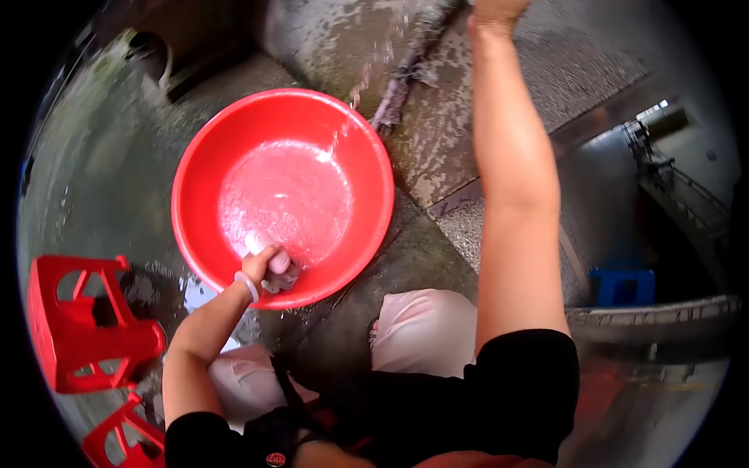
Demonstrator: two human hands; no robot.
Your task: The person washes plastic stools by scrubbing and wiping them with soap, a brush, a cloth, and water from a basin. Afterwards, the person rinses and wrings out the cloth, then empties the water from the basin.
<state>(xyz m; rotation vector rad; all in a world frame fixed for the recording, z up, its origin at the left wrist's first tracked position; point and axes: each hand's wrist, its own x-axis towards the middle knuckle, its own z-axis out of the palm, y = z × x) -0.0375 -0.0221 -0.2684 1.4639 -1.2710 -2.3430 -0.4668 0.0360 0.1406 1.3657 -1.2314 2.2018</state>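
Observation:
A large red plastic basin [204,148] sits on the wet ground, its inside shiny with water. My left hand [258,263], with a pale bangle at the wrist, reaches over the near rim and is closed on a pale pink and grey bundle [282,274] that looks like wet cloth. My right arm stretches far forward, and only the base of my right hand [498,11] shows at the top edge; its fingers are out of frame. A thin, broken stream of water [365,74] runs down from the top toward the basin's far rim.
Red plastic stools [78,327] lie or stand at the left. A wet, twisted strip [392,101], perhaps cloth, lies beyond the basin. A blue stool [624,287] stands at the right, near a ledge [655,310]. Wet concrete [97,187] surrounds the basin.

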